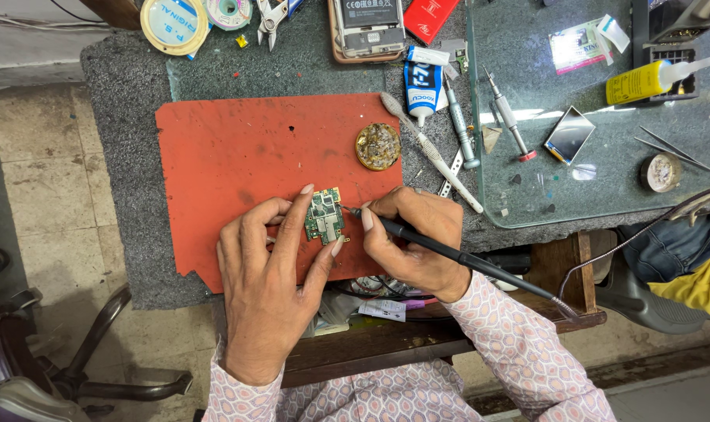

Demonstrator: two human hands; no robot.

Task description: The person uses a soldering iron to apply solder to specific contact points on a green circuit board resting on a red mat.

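A small green circuit board point(324, 216) lies on a red mat point(238, 164). My left hand point(265, 277) pinches the board between forefinger and thumb. My right hand point(414, 238) grips a black soldering iron point(449, 250) like a pen. The iron's tip touches the board's right edge. Its cable trails off to the right, past the bench edge.
A round tin of flux point(378, 146) sits at the mat's top right corner. Beyond it lie a toothbrush point(429, 152), screwdrivers point(460, 125), a glue tube point(422, 86), an opened phone point(367, 27) and tape rolls point(175, 23). A glass sheet point(597, 164) covers the right side. Another person's leg point(683, 250) is at the right.
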